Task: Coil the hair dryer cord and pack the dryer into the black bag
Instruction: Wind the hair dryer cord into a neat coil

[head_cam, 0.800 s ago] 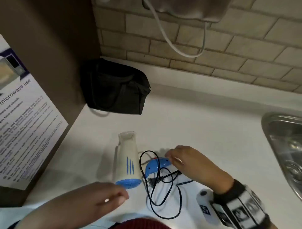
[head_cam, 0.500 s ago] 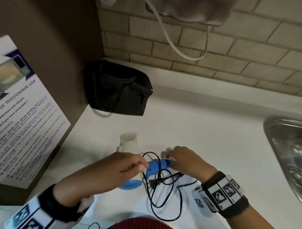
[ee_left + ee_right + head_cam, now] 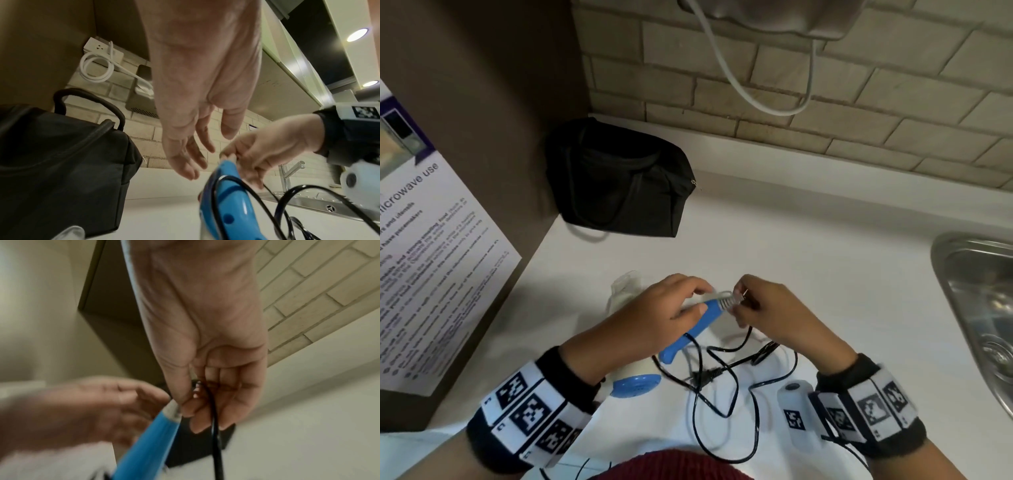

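Observation:
The white and blue hair dryer (image 3: 635, 385) lies on the white counter (image 3: 825, 257), its body mostly hidden under my left wrist. Its blue handle (image 3: 688, 332) (image 3: 226, 203) (image 3: 148, 443) points up and right. My left hand (image 3: 702, 298) (image 3: 195, 154) is over it, thumb on the handle, fingers loosely straight. My right hand (image 3: 738, 301) (image 3: 185, 405) pinches the black cord (image 3: 722, 394) (image 3: 216, 443) at the grey sleeve on the handle's end. The rest of the cord lies in loose loops with its plug (image 3: 705, 375). The black bag (image 3: 616, 185) (image 3: 61, 162) stands in the back left corner.
A brown cabinet side with a microwave notice (image 3: 431, 257) walls off the left. A steel sink (image 3: 979, 308) is set into the counter at the right. A white cable (image 3: 756, 102) hangs from a grey device on the brick wall behind.
My left hand came in from the front left onto the dryer's handle. The handle's end has risen, and my right hand has shifted to the cord sleeve at its tip.

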Motion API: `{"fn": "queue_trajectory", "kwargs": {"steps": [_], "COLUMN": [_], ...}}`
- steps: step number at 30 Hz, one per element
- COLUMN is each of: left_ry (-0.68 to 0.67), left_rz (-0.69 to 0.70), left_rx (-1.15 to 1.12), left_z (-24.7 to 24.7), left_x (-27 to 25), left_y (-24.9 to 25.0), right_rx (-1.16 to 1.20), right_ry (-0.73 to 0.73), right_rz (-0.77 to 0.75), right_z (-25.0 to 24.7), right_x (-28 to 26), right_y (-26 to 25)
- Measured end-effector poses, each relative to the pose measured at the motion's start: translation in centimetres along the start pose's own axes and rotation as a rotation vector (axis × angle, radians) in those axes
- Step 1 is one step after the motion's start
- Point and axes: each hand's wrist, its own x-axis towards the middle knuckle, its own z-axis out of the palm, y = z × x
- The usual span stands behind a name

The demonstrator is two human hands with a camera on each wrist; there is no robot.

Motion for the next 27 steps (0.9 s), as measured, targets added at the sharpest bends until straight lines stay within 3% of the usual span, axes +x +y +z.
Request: {"fn": "queue_trajectory", "kwargs": {"steps": [4,8,13,16,27], "left_ry": [-0.029,-0.027,-0.07,-0.051,0.221], "left_rz": [0.029,0.035,-0.048,-0.055,0.024], "left_rx": [-0.019,-0.063,-0.397,-0.437,-0.684], "left_z": [0.0,-1.0,-3.4,-4.1,-4.6], "left_x": [0.5,0.8,0.1,-0.8,-4.1], "left_y": [0.8,1.7,1.6,1.6,0.3], "right_rx": [0.331,0.433,0.613,0.725,1.015], "right_ry": [0.006,-0.056,-0.135,-0.185,-0.158], "right_rz": [-0.048,-0.092,-0.082,-0.073,-0.015], "right_z": [-1.9,-2.1,-2.7,-2.7,-1.5], "right_x": [-1.2,-1.9,-2.3,-2.5,-1.7], "right_y": [-3.0,-4.9,-5.2,-5.2,-3.0]}}
